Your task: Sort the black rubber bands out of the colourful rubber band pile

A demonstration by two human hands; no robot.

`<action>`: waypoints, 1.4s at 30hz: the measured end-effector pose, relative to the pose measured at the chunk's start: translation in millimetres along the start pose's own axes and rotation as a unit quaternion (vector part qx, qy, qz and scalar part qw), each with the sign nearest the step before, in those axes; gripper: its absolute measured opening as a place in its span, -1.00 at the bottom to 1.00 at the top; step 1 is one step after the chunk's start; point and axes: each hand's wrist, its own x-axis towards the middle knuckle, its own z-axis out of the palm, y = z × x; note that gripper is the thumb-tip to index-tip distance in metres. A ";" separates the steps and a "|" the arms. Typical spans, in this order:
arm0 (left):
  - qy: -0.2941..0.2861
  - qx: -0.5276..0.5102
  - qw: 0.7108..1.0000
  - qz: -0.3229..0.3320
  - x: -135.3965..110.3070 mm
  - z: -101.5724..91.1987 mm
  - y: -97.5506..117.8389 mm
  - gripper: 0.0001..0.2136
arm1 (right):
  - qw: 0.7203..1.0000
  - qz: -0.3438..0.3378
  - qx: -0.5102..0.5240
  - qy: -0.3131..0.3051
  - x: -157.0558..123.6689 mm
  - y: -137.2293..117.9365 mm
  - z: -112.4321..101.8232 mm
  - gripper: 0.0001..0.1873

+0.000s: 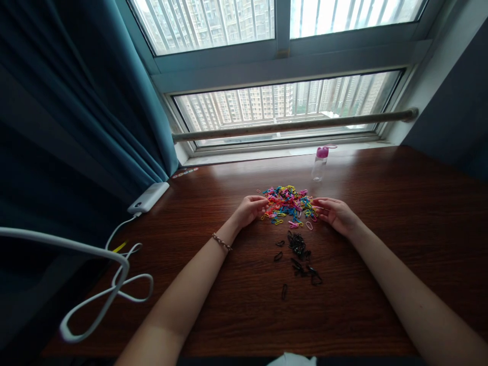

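Small multicoloured rubbery loops (288,207) btwn L hand (250,209) & R hand (337,214), both part-curled, can't tell if gripping; prob. light, stretchy: pinch one edge.

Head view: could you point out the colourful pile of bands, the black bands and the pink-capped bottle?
Colourful pile of bands (288,204): head view, middle of the pile.
Black bands (297,245): head view, on their densest clump.
Pink-capped bottle (319,165): head view, clear body below the cap.
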 end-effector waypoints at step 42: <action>0.211 0.103 0.957 0.168 12.3 0.0 -12.7 -0.75 | 0.697 -0.400 -0.595 0.000 4.6 23.0 6.6 -0.77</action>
